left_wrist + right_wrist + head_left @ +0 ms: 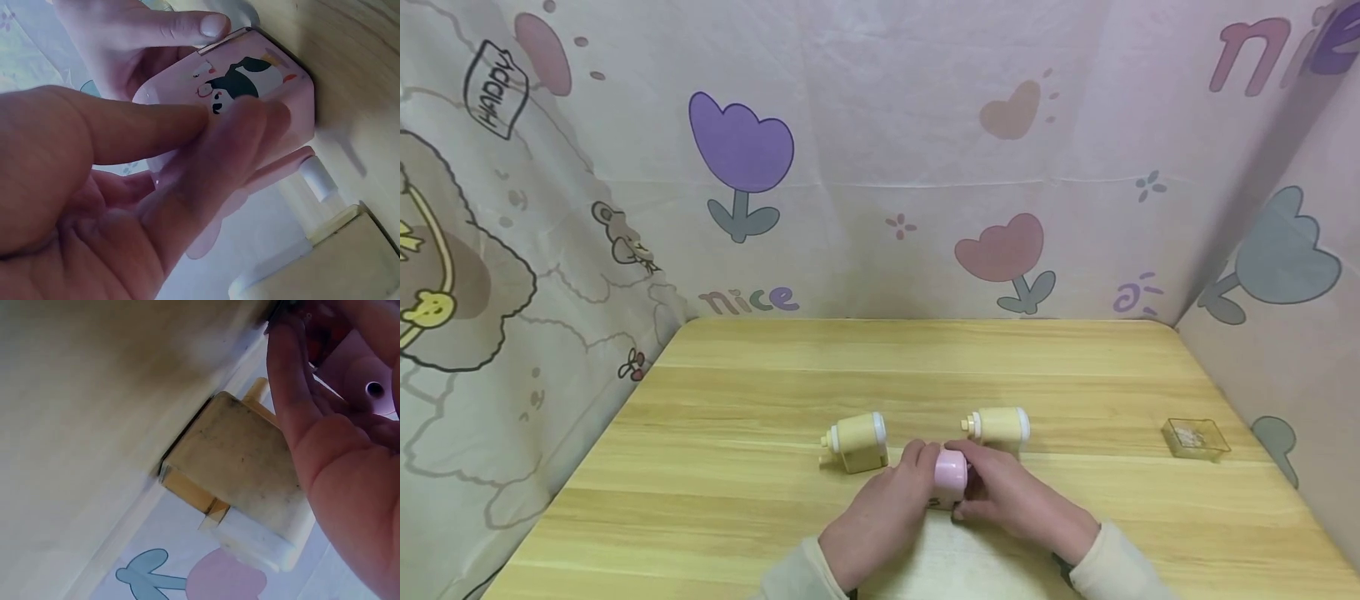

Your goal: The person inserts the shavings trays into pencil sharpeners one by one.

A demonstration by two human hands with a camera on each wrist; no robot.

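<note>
Both grips are wrapped round one pink boxy plastic sharpener [951, 472], as I take it to be. The left grip [883, 504] has its fingers over one side, the right grip [1018, 500] takes the opposite end, presumably so the small body sits steady between them. One panda print [250, 78] shows on its side by the left grip's fingers, and past them one pink crank [275, 172] with a white knob [319, 179]. Just beyond the left grip, a little leftward, is one pale-yellow, white-trimmed boxy sharpener [857, 442]; a second yellow sharpener [998, 425] is just beyond the right grip, making two, perhaps set there for easy reach. Well to the right grip's right, one see-through yellow rectangular tray [1206, 451] holds pale bits [1187, 436] on the wood-grained desk [760, 383].
</note>
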